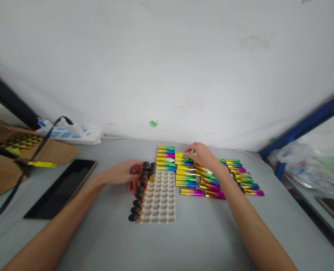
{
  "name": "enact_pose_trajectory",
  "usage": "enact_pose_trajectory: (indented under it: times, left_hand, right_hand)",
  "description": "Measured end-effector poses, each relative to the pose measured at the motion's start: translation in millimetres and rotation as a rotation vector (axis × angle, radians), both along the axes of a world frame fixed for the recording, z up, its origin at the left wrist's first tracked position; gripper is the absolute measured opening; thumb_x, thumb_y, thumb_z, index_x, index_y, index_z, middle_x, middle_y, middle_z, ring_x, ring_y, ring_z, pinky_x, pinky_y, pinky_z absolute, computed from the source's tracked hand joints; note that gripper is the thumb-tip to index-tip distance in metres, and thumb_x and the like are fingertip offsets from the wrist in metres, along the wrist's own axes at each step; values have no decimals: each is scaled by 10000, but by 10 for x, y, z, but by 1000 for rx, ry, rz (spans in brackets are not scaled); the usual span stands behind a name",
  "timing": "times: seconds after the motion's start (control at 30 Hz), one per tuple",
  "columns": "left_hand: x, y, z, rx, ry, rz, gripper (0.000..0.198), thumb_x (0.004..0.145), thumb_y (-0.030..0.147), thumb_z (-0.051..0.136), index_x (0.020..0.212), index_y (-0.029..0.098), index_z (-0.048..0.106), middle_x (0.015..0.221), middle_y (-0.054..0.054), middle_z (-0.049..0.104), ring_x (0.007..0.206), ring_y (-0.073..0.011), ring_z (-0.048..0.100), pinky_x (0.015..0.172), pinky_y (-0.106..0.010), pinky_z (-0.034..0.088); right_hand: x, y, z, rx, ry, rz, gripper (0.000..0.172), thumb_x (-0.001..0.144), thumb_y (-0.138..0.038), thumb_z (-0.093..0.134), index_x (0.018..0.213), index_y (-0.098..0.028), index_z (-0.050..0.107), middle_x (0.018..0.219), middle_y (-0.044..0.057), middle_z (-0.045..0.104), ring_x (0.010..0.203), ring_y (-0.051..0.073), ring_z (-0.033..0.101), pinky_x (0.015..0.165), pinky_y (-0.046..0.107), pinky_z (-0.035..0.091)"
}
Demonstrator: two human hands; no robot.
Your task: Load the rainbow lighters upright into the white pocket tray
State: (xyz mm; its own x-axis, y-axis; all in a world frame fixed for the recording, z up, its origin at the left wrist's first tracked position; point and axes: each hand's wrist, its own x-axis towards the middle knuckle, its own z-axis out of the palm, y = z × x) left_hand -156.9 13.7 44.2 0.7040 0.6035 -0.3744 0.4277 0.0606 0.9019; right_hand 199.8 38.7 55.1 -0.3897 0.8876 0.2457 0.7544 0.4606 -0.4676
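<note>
A white tray (pixel 160 197) with rows of round holes lies before me. Black-ended pieces (pixel 138 203) with reddish sides stand along its left edge, some leaning outward. My left hand (pixel 126 174) is at the tray's back left corner, its fingers bent against the rearmost black-ended pieces; its grip is partly hidden. Behind and right of the tray lie columns of shiny rainbow tubes (pixel 185 177), coloured yellow, green, blue and magenta. My right hand (pixel 201 155) is over the back of these columns, thumb and fingers closed at the end of a shiny tube.
A dark phone or tablet (pixel 62 188) lies at left, beside an open cardboard box (pixel 51 150) holding yellow-and-black pieces. A white power strip (pixel 85 136) stands by the wall. At right are a blue metal frame (pixel 305 131) and clear plastic bags (pixel 305 165).
</note>
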Motion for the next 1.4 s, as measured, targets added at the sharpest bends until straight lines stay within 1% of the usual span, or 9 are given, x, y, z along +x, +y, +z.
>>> enact_pose_trajectory:
  times: [0.2,0.4,0.57,0.7,0.9,1.03,1.13,1.23,1.4]
  left_hand:
    - [-16,-14,10,16,2,-12,364,927,337,669,1210,110,638,940,-74,804,584,-166,700,508,-235,547]
    - [-16,-5,-8,12,21,-18,379,932,381,672,1215,131,636,882,-62,791,584,-173,704,538,-255,583]
    - [-17,9,-31,7,15,-10,418,910,435,721,1217,160,652,878,-68,791,575,-187,708,518,-264,580]
    - [-1,8,-13,-3,19,11,448,867,413,756,1228,169,650,878,-61,788,575,-196,721,517,-268,588]
    - [11,-10,28,9,19,16,431,893,343,706,1246,115,609,888,-51,787,585,-167,720,514,-227,570]
    - [0,-2,20,13,40,12,425,869,360,735,1202,121,622,862,-45,787,594,-169,719,529,-232,581]
    - [-3,8,9,7,36,6,390,870,360,723,1166,123,634,869,-47,786,577,-153,694,523,-225,571]
    - [-5,18,0,15,23,-3,366,868,329,702,1160,118,632,888,-46,785,561,-137,674,517,-218,559]
    - [-14,29,-19,26,24,-12,376,870,347,704,1159,117,628,876,-47,786,589,-163,702,518,-225,556]
  right_hand:
    - [177,419,-89,-130,-61,53,86,841,-275,842,822,-201,804,876,59,790,839,228,680,817,320,483]
    - [232,510,-64,-150,3,35,192,871,-358,794,789,-196,730,802,50,762,733,204,644,731,311,460]
    - [289,220,1,-152,454,-65,401,879,-595,753,950,-204,708,722,1,709,642,179,611,664,313,464]
    - [133,-147,13,-184,810,-144,439,826,-601,829,991,-198,775,658,-45,590,610,132,488,600,280,395]
    - [-275,-571,-81,-449,1306,-160,401,805,-609,862,917,-246,735,976,10,712,831,152,627,745,273,523]
    - [-467,-720,-116,-575,1272,45,373,923,-612,755,994,-258,663,945,-7,698,705,127,609,705,288,531]
    - [-556,-771,-103,-592,1205,94,430,926,-646,733,1084,-264,616,735,-76,545,531,88,418,524,225,380]
    - [-623,-803,-82,-579,1111,1,497,910,-730,679,955,-247,572,641,-109,360,493,84,236,457,229,189]
    - [-710,-840,-121,-282,802,-272,580,942,-681,557,604,-244,380,583,-71,311,545,103,283,523,286,200]
